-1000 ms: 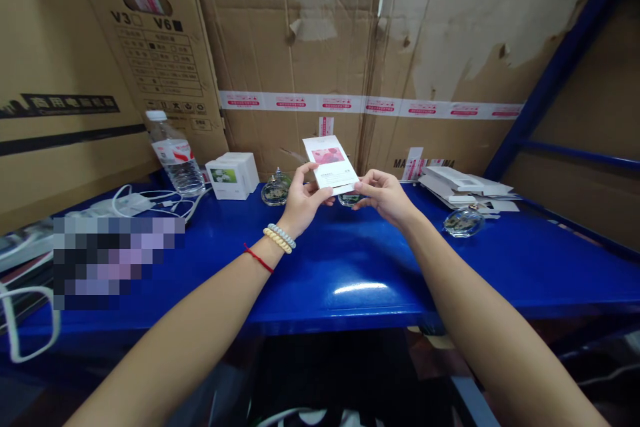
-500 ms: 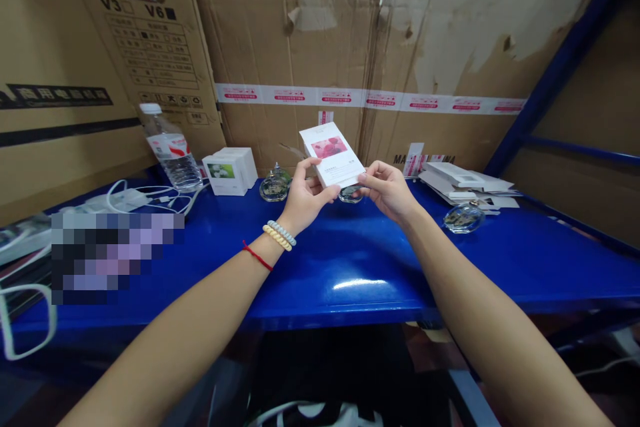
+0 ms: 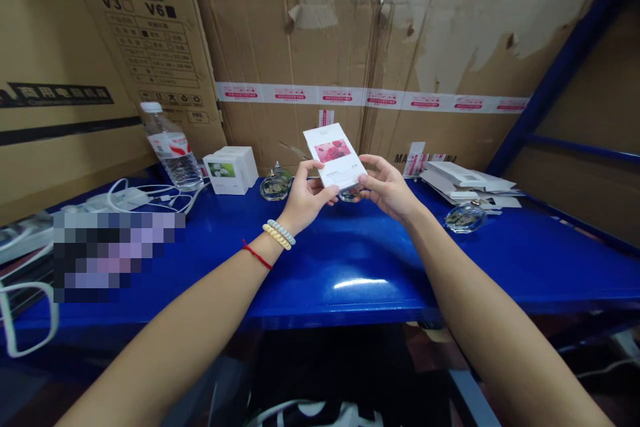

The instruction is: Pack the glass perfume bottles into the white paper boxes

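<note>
Tilted above the blue table (image 3: 320, 267) is a small white carton (image 3: 336, 157) printed with a pink flower picture. My left hand (image 3: 309, 190) grips its left side and lower corner, thumb on the front. On the lower right edge, my right hand (image 3: 387, 187) has its thumb and fingers closed on the carton. Behind and below it, partly hidden, a glass bottle (image 3: 349, 194) shows. Another round glass bottle (image 3: 275, 187) stands left of my left hand, and a third glass bottle (image 3: 465, 218) sits to the right.
White boxes with a green picture (image 3: 227, 173) stand at the back left beside a water bottle (image 3: 175, 153). Flattened white cartons (image 3: 465, 180) are piled at the back right. White cables (image 3: 150, 195) lie on the left. Large cardboard (image 3: 300, 33) walls the back.
The carton has turned slightly more upright and shifted a little right. My right hand's fingers have moved up along its right edge. My left hand keeps its grip.
</note>
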Action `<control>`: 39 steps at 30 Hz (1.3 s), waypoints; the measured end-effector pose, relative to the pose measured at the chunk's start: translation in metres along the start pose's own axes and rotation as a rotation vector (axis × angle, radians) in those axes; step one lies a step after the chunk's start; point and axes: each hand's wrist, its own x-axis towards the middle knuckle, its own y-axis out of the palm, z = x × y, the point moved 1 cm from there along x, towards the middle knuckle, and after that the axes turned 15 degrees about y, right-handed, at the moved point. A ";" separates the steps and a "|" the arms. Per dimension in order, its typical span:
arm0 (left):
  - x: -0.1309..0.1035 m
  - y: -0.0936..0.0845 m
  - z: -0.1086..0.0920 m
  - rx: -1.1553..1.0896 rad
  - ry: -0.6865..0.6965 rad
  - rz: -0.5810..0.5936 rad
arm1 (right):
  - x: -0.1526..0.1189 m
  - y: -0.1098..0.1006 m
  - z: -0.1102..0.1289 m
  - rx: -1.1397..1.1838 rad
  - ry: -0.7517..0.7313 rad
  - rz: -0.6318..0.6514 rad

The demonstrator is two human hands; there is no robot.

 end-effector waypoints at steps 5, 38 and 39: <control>-0.003 -0.001 0.000 0.039 0.016 0.058 | -0.004 -0.005 0.003 -0.139 0.094 0.130; 0.006 -0.026 0.010 0.166 -0.232 0.474 | 0.003 -0.026 -0.010 -0.687 0.404 0.293; 0.007 -0.028 0.009 0.111 -0.259 0.508 | 0.001 -0.029 -0.007 -0.662 0.408 0.286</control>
